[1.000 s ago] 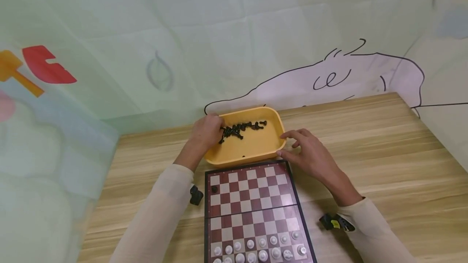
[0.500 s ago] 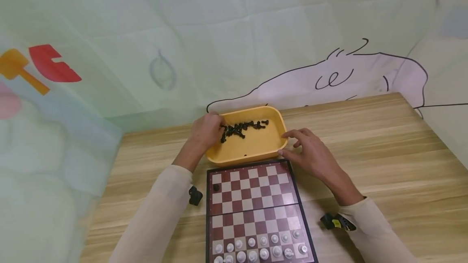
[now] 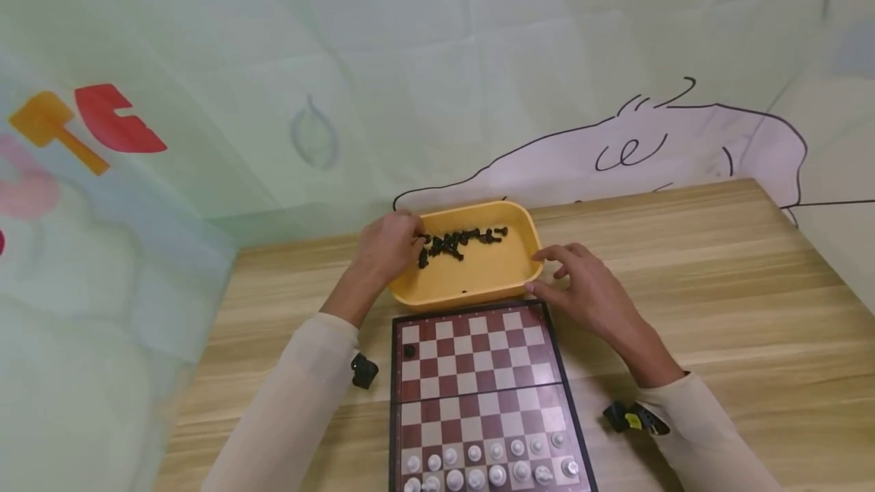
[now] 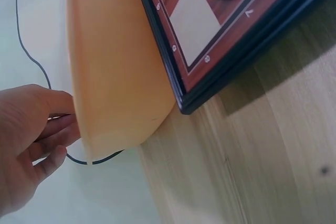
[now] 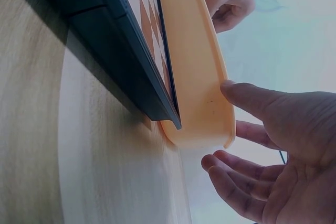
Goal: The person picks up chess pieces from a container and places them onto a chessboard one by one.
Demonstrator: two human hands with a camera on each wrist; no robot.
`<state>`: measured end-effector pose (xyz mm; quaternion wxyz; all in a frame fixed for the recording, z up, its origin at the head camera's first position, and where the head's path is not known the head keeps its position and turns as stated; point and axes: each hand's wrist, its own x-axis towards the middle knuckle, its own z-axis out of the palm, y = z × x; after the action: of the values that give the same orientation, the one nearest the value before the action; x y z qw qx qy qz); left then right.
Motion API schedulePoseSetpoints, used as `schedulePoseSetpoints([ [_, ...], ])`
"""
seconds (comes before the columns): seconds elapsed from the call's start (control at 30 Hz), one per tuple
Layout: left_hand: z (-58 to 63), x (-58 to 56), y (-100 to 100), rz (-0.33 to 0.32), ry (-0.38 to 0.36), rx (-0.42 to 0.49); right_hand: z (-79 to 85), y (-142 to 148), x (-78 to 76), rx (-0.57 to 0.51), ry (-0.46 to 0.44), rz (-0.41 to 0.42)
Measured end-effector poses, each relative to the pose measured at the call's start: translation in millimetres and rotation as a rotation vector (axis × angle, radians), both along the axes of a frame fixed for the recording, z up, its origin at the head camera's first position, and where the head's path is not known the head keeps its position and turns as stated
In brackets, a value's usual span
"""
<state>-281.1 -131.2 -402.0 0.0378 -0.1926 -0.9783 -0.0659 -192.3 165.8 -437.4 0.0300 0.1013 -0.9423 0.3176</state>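
Observation:
A yellow plastic tray (image 3: 492, 268) holds a heap of small black chess pieces (image 3: 447, 244) along its back left. My left hand (image 3: 386, 250) reaches over the tray's left end, its fingertips down at the pieces. In the left wrist view the tray wall (image 4: 113, 66) hides those fingertips, and I cannot tell whether they pinch a piece. At the near right corner, my right hand (image 3: 584, 287) holds the tray's rim between thumb and index finger; its other fingers hang loosely bent in the right wrist view.
Just in front of the tray lies a checkered chessboard (image 3: 470, 407) with a dark frame. One black piece (image 3: 409, 351) stands near its far left corner. White pieces (image 3: 475, 452) fill rows at the near end. Behind the wooden table (image 3: 690, 264) hangs a printed cloth (image 3: 437, 97).
The head view has shifted slightly, so everything sits a little further right. The left fingers and the black pieces beside them have moved slightly; the right hand keeps its hold on the tray.

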Motion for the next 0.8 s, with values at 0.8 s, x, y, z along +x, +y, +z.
schedulePoseSetpoints([
  [0.8,12.0,15.2,1,-0.045,-0.021,0.101,0.0,3,0.1,0.031,0.01,-0.036],
])
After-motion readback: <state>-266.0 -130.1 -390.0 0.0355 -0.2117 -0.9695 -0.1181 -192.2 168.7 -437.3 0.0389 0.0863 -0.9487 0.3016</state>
